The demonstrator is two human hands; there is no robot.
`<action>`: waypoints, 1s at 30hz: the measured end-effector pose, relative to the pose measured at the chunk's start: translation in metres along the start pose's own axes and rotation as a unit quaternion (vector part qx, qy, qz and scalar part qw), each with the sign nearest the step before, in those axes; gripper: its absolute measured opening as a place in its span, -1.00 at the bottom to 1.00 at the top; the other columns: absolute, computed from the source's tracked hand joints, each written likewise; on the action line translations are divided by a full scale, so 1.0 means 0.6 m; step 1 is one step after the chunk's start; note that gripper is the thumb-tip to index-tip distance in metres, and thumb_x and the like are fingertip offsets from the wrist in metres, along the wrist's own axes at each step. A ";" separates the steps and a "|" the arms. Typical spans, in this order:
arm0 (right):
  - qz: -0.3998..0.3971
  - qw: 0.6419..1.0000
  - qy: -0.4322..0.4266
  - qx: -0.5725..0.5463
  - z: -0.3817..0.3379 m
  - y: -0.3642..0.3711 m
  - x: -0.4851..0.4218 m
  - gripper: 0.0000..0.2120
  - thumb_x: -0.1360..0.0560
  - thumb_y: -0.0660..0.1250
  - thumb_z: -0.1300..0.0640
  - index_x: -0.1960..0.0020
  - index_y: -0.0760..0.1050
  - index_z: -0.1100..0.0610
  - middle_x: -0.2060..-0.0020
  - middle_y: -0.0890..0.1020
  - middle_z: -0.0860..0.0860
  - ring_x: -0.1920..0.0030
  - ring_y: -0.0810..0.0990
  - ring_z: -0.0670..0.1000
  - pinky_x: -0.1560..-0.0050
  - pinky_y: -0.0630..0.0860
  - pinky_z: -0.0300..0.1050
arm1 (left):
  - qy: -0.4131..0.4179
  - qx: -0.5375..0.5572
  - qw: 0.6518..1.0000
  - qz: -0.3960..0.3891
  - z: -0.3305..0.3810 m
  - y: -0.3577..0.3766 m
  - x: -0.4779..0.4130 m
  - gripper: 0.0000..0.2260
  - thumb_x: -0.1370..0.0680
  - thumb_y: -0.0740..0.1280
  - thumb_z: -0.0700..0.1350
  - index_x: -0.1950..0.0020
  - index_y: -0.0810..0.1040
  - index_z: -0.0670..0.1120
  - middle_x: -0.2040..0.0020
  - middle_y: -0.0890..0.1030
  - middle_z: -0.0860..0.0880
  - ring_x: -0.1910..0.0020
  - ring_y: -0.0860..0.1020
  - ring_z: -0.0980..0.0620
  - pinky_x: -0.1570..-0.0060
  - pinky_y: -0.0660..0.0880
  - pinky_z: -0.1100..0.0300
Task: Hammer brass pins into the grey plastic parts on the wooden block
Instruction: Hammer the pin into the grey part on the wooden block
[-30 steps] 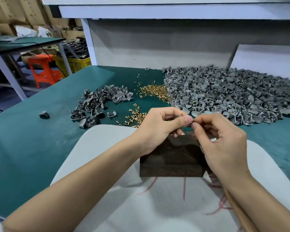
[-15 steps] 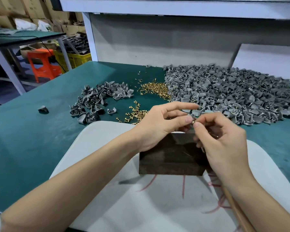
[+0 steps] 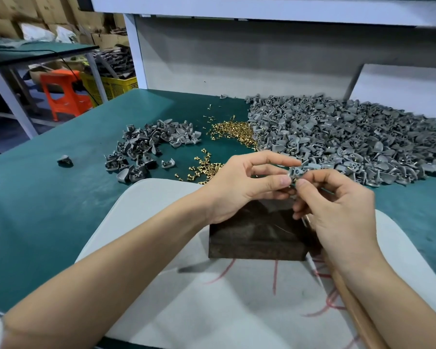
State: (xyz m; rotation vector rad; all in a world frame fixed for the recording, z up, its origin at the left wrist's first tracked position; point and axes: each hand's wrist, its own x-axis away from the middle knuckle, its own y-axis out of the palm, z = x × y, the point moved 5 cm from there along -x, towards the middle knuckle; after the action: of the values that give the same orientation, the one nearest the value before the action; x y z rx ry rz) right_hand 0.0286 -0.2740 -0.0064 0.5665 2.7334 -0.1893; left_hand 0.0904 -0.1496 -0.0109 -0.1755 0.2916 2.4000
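The left hand (image 3: 239, 183) pinches one small grey plastic part (image 3: 295, 171) between thumb and first finger, up in the air just above the wooden block (image 3: 257, 235). The right hand (image 3: 337, 210) comes in close, with its thumb and finger tips touching the same part. It looks like it is poking a brass pin into the hole, but the pin is too small and hidden to see. Two hands work together here, I think, because the part is tiny — one keeps it steady, the other aims the pin.

A long wooden handle (image 3: 355, 311) runs under the right wrist, likely the hammer, kept close for the hit that comes after. Its head is hidden.

The dark block sits on a pale board (image 3: 161, 285), right in front of the person, so the part can be set down and struck on something hard.

Further out on the green table (image 3: 48, 210), the brass pins (image 3: 234, 132) lie in a shiny heap in the middle. A big pile of grey parts (image 3: 350, 139) lies to the right and a small pile (image 3: 149, 149) to the left — maybe one is done and one is not, but I cannot tell which.

Red marks are drawn on the board, yet they spell no words. No brand or label can be read.
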 end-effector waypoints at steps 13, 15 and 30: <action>-0.022 0.997 0.009 -0.071 0.011 0.003 -0.002 -0.78 -0.47 0.35 0.34 0.28 0.58 0.11 0.50 0.58 0.01 0.51 0.52 -0.07 0.46 0.49 -0.26 | 0.011 -0.016 0.999 0.031 0.002 -0.001 0.000 -0.76 -0.44 0.36 -0.41 0.02 0.59 -0.11 0.20 0.56 -0.05 0.25 0.57 0.07 0.11 0.59 0.21; -0.030 0.994 0.016 -0.103 0.015 0.004 -0.004 -0.76 -0.47 0.35 0.36 0.28 0.62 0.09 0.47 0.60 0.02 0.48 0.54 -0.07 0.44 0.51 -0.25 | 0.014 -0.012 0.999 0.036 0.002 -0.002 0.000 -0.76 -0.44 0.36 -0.41 0.02 0.59 -0.11 0.19 0.55 -0.06 0.23 0.58 0.07 0.11 0.59 0.21; -0.015 0.993 0.039 -0.115 0.020 0.001 -0.004 -0.77 -0.46 0.37 0.33 0.29 0.63 0.06 0.45 0.57 0.00 0.45 0.52 -0.08 0.44 0.49 -0.26 | 0.013 -0.010 0.999 0.037 0.004 0.001 0.003 -0.72 -0.41 0.35 -0.49 0.06 0.54 -0.13 0.16 0.58 -0.12 0.21 0.62 0.04 0.07 0.62 0.13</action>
State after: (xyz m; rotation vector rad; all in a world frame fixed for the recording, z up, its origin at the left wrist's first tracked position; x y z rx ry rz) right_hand 0.0346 -0.2767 -0.0166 0.4773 2.7886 0.1413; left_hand 0.0883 -0.1484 -0.0088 -0.2083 0.2921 2.4768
